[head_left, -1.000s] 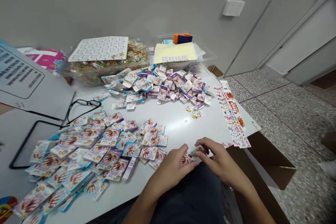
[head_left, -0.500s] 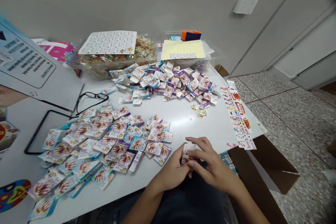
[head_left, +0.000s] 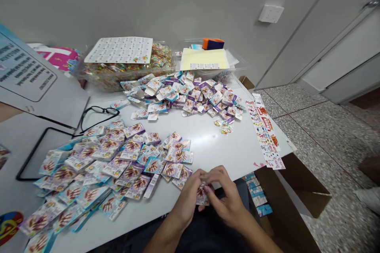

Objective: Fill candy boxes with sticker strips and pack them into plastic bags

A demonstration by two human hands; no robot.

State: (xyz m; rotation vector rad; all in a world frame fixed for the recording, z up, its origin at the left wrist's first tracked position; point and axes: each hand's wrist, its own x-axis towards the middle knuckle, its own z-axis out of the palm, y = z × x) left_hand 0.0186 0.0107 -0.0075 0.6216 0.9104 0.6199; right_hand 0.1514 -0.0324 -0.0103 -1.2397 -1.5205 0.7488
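Observation:
At the table's front edge, above my lap, both hands grip one small printed cardboard box (head_left: 202,196). My left hand (head_left: 187,195) holds it from the left side. My right hand (head_left: 224,193) is curled over it, fingers at its upper end and thumb on its front. The fingers partly hide the box, so I cannot tell if its flap is closed. Left of my hands lies a large pile of similar flat boxes (head_left: 132,150) in purple and blue. Farther back is a heap of small boxes (head_left: 190,104), several with raised flaps. Small clear packets (head_left: 226,128) with coloured bits lie before that heap.
Behind the heap stand a clear tub (head_left: 103,81) of colourful packets and another clear container (head_left: 234,69) with a yellow sheet (head_left: 204,58). Glasses (head_left: 99,111) lie at left, sticker strips (head_left: 265,134) at right. An open brown carton (head_left: 285,201) stands right of the table, with boxes inside.
My hands have moved slightly down and left with the box, and my right fingers have curled in around its upper end. The view has shifted a little.

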